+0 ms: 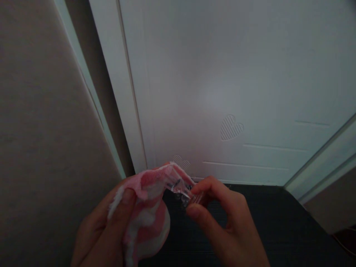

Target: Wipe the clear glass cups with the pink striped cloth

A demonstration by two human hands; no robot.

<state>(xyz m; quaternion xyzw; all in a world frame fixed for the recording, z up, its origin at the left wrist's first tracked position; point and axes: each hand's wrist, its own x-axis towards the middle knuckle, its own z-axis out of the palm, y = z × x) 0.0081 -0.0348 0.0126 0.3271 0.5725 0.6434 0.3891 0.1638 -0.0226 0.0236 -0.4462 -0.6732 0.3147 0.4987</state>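
A fluffy pink-and-white striped cloth (148,218), which looks like a sock, hangs from my left hand (104,226). The left thumb presses on its upper edge, with the other fingers behind the fabric. My right hand (222,215) pinches a clear plastic clip (180,187) between thumb and forefinger. The clip's far end overlaps the cloth's upper edge; whether its jaws grip the fabric is hard to tell in the dim light. Part of the clip is hidden by the right fingertips.
A white door or panel (211,74) with embossed hearts and lines stands close ahead. On the left is a beige wall (50,129) with pale trim. The floor (264,218) below is dark, and another trimmed wall edge (319,170) runs along the right.
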